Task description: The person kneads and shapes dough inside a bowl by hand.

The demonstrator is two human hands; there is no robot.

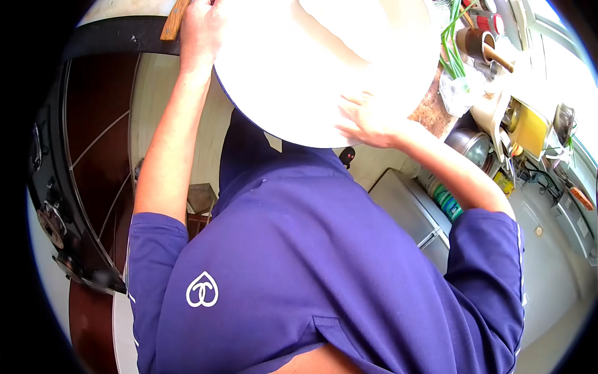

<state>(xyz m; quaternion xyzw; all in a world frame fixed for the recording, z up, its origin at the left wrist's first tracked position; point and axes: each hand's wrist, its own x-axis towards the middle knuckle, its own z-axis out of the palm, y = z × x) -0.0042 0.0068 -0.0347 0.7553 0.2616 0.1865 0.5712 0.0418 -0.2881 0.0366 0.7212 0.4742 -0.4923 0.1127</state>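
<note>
A wide, shallow white basin (280, 93) with a thin dark blue rim stands in front of my body, badly washed out by light. Inside it, a pale shape is too bright to make out. My right hand (367, 121) lies over the near right side of the basin, its fingers stretched out and apart, pointing left. At the basin's upper left edge is my left hand (200, 31). The top of the picture and the glare hide most of its fingers, so its grip is unclear. Just left of it lies a wooden handle (175, 20).
Green onions (451, 40) and a clear plastic bag (458, 93) lie right of the basin. Beyond are a brown mortar with a pestle (476, 43), a metal pot (467, 146) and a yellow board (531, 128). A dark counter edge (124, 36) runs at left.
</note>
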